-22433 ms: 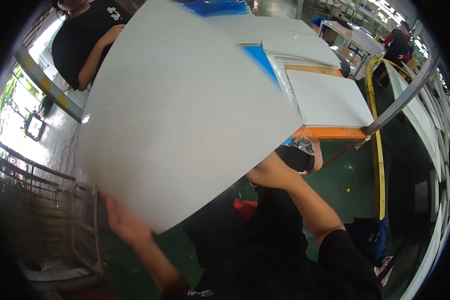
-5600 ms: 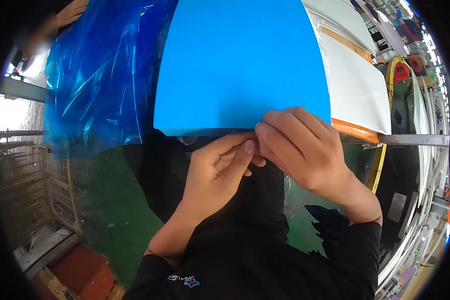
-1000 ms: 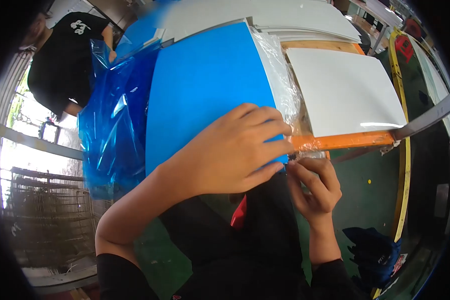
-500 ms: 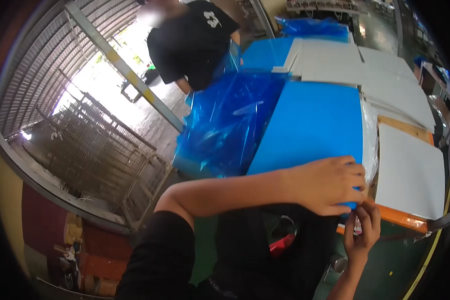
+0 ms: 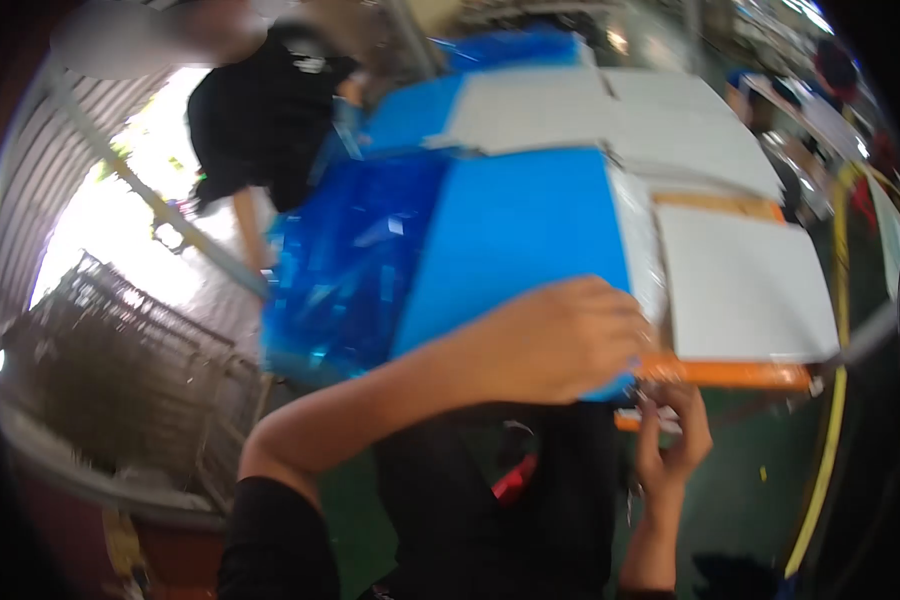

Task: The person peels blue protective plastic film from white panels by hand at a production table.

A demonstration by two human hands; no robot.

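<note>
My left hand (image 5: 595,335) lies over the near right corner of a blue sheet (image 5: 525,235), its fingers curled at the edge; what they grip is blurred. Just below and right of it is my right hand (image 5: 675,425), thumb and fingers bent together at the same corner, with something too small to name between them. Crumpled, shiny blue film (image 5: 355,250) covers the left side of the blue sheet. Clear plastic wrap (image 5: 642,235) runs along its right edge.
White boards (image 5: 750,285) lie on the right and white panels (image 5: 685,120) at the back. An orange beam (image 5: 740,373) edges the near right side. A person in black (image 5: 260,120) stands at the far left. Metal racks (image 5: 120,370) stand at left.
The view has swung right, so the table and sheets appear further left. Both hands remain at the blue sheet's corner. The person in black now leans lower, an arm reaching down.
</note>
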